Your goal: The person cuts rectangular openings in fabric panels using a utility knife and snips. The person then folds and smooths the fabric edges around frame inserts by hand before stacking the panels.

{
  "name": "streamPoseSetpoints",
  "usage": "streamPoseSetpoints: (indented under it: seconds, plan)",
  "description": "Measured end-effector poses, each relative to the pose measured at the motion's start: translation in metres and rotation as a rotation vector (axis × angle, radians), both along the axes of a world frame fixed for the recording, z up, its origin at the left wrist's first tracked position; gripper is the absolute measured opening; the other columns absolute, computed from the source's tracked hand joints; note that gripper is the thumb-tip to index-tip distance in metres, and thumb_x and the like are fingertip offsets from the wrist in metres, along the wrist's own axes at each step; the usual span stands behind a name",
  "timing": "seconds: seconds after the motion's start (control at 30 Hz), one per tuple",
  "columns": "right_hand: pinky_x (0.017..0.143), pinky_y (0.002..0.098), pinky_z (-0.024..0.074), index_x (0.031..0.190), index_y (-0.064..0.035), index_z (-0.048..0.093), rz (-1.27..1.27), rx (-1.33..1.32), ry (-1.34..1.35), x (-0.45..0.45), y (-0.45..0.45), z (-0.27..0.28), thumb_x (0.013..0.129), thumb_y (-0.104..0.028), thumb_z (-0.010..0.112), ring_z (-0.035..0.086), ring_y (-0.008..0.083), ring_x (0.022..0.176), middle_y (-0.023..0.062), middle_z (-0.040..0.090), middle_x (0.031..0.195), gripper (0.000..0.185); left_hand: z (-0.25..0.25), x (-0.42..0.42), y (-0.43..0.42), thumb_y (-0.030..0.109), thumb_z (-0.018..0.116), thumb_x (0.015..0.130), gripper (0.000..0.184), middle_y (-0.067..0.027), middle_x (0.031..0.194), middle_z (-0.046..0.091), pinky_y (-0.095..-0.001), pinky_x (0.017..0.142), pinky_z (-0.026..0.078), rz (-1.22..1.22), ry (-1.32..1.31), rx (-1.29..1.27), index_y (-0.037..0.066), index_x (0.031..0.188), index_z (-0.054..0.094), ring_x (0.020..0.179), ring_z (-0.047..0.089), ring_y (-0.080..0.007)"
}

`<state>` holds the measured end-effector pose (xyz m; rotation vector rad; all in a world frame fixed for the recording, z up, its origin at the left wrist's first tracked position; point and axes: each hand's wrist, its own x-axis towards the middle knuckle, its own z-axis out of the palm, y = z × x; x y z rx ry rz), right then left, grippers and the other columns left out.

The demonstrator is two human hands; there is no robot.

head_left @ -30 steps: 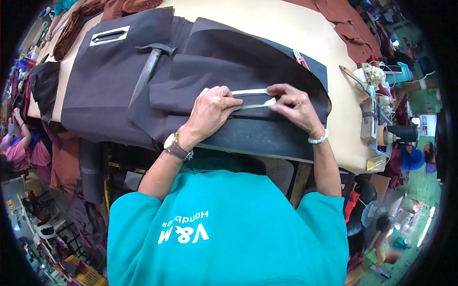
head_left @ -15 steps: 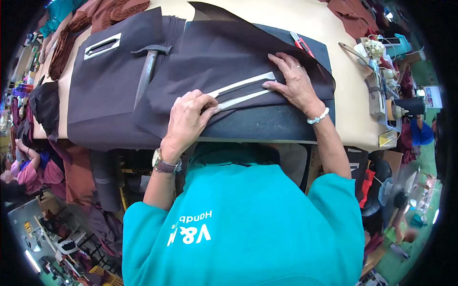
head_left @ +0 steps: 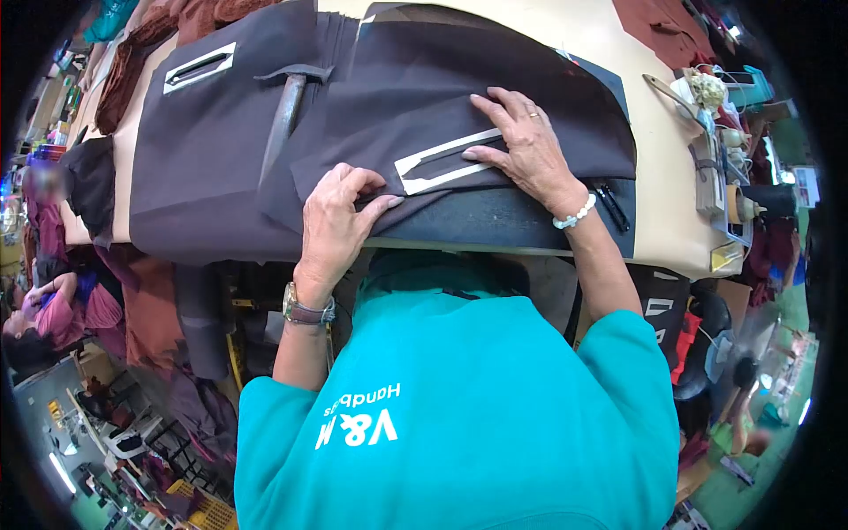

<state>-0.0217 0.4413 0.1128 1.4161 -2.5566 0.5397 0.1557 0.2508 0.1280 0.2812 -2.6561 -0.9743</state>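
Note:
A dark brown fabric piece (head_left: 424, 106) lies over a black board (head_left: 468, 216) on the table. On the fabric rests a white rectangular frame (head_left: 415, 181) with a long slot. My right hand (head_left: 530, 155) lies over its right end, fingers stretched and apart, thumb on the frame's inner area. At the fabric's near left edge is my left hand (head_left: 336, 221), its fingers curled and its thumb against them with the cloth edge at the tips. Left of it, a hammer (head_left: 284, 119) lies on other dark fabric. A similar white frame (head_left: 199, 68) sits farther left on that fabric.
Black pen-like items (head_left: 612, 208) lie on the board beside my right wrist. A brush (head_left: 667, 97) and small containers stand at the table's right side. Reddish-brown fabric (head_left: 662, 31) lies at the far right. A person in pink (head_left: 62, 305) is at the far left.
My left hand has let go of the frame's left end and moved slightly left to the fabric edge. The cloth's far flap has come down flatter, covering most of the red cutter.

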Motion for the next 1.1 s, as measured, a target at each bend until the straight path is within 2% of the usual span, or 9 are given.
streamPoseSetpoints:
  seconds: [0.2,0.37,0.5,0.6,0.73,0.8,0.97,1.07,1.1]
  plan:
    - [0.099,0.041,0.0334,0.125,-0.0093,0.047,0.243,-0.053,-0.041,0.043,-0.043,-0.003,0.076,-0.036,0.065,0.043,0.0314,0.117,0.015,0.046,0.125,0.059,0.0,-0.004,-0.001,0.013,0.073,0.07,0.02,-0.0078,0.074,0.056,-0.0297,0.061,0.046,-0.011,-0.007,0.01,0.001,0.082,0.061,0.066,0.057,-0.018]
    - [0.099,0.0428,0.0356,0.125,-0.0044,0.046,0.276,-0.101,-0.277,0.016,-0.039,0.01,0.066,-0.044,0.073,0.043,0.0352,0.117,0.0207,0.045,0.127,0.076,0.009,-0.009,-0.014,0.02,0.074,0.07,0.027,-0.0095,0.081,0.059,-0.0323,0.066,0.046,-0.039,-0.002,-0.068,0.001,0.087,0.063,0.074,0.058,-0.0227]
    - [0.09,0.0378,0.0435,0.117,-0.0015,0.052,0.194,-0.243,-0.412,-0.015,-0.049,0.031,0.081,-0.029,0.063,0.053,0.0321,0.107,0.0159,0.053,0.117,0.047,0.012,-0.016,-0.03,0.029,0.073,0.071,0.039,-0.0124,0.091,0.059,-0.0378,0.073,0.046,0.173,0.095,-0.179,0.001,0.095,0.062,0.085,0.057,-0.0293]
    - [0.082,0.0369,0.0472,0.112,-0.0011,0.054,0.209,-0.244,-0.393,-0.022,-0.064,0.04,0.082,-0.017,0.061,0.059,0.0305,0.092,0.0159,0.057,0.108,0.035,0.006,-0.011,-0.034,0.032,0.072,0.073,0.042,-0.0155,0.096,0.06,-0.0394,0.079,0.045,0.26,0.076,-0.345,-0.001,0.096,0.061,0.089,0.057,-0.0323]
    - [0.074,0.0341,0.0484,0.107,0.0,0.057,0.281,-0.278,-0.517,-0.009,-0.084,0.037,0.081,-0.01,0.06,0.06,0.0259,0.081,0.0139,0.059,0.099,0.028,-0.014,-0.003,-0.021,0.029,0.068,0.076,0.035,-0.0149,0.097,0.061,-0.0399,0.079,0.045,0.277,0.111,-0.314,-0.001,0.093,0.061,0.091,0.057,-0.0319]
    - [0.068,0.0273,0.0465,0.108,0.0003,0.057,0.314,-0.281,-0.546,-0.004,-0.091,0.032,0.081,-0.004,0.06,0.056,0.0152,0.076,0.0101,0.058,0.094,0.028,-0.012,-0.003,-0.02,0.02,0.067,0.077,0.022,-0.0138,0.088,0.063,-0.0385,0.076,0.045,0.324,0.154,-0.257,0.001,0.088,0.064,0.084,0.06,-0.0304]
    - [0.08,0.0327,0.0469,0.111,-0.0001,0.056,0.443,-0.18,-0.627,0.001,-0.099,0.056,0.079,-0.027,0.068,0.059,0.0215,0.092,0.0134,0.06,0.107,0.043,0.012,-0.009,-0.036,0.01,0.064,0.079,0.01,-0.0143,0.077,0.063,-0.0341,0.064,0.047,0.322,0.354,-0.118,0.0,0.081,0.064,0.071,0.062,-0.029]
    - [0.073,0.0291,0.0474,0.103,0.0018,0.059,0.514,-0.072,-0.465,0.002,-0.101,0.078,0.075,-0.023,0.072,0.06,0.0175,0.08,0.0117,0.065,0.089,0.04,0.053,-0.015,-0.06,0.011,0.062,0.083,0.011,-0.0114,0.075,0.063,-0.0293,0.062,0.047,0.315,0.45,-0.148,0.0,0.087,0.063,0.066,0.061,-0.0192]
    - [0.071,0.0314,0.0475,0.1,0.0016,0.059,0.519,-0.038,-0.52,0.001,-0.102,0.093,0.074,-0.025,0.072,0.061,0.0212,0.075,0.0145,0.064,0.083,0.039,0.067,-0.014,-0.071,0.01,0.06,0.085,0.011,-0.0092,0.075,0.063,-0.028,0.063,0.047,0.345,0.485,-0.164,0.0,0.09,0.062,0.068,0.059,-0.0153]
